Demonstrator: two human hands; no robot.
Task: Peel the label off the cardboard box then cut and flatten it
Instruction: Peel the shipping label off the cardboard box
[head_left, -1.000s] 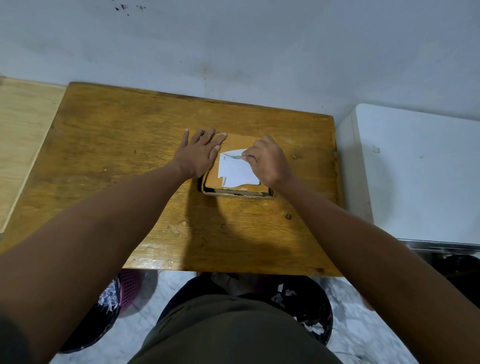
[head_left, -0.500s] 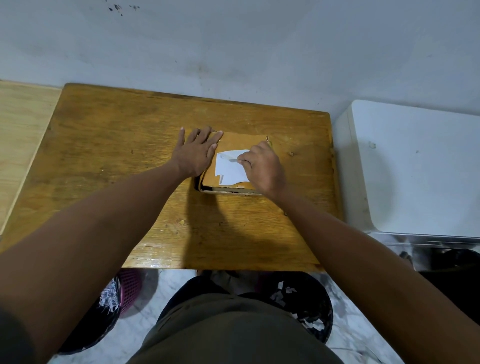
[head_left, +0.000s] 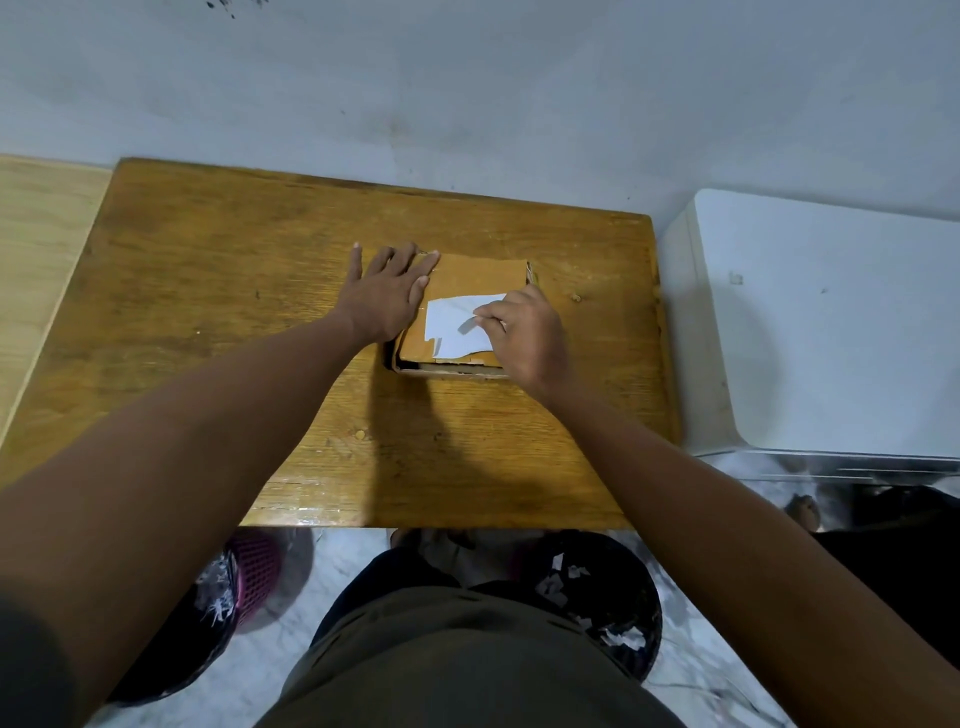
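Note:
A flat cardboard box (head_left: 478, 275) lies on the wooden table (head_left: 208, 312) near its middle. A white label (head_left: 447, 317) with torn edges is stuck on the box's top. My left hand (head_left: 387, 296) lies flat, fingers straight, pressing the box's left edge and far-left corner. My right hand (head_left: 524, 338) rests on the right part of the box, fingers curled round a small grey blade (head_left: 467, 326) whose tip lies on the label. The label's right side is hidden under this hand.
A white appliance (head_left: 831, 322) stands against the table's right edge. Below the table's front edge, on the floor, are a black bin (head_left: 597, 597) holding paper scraps and a pink basket (head_left: 249, 571). A wall runs close behind the table.
My right hand has slid the blade from the label's far-left corner toward its middle. My left hand has stayed flat on the box.

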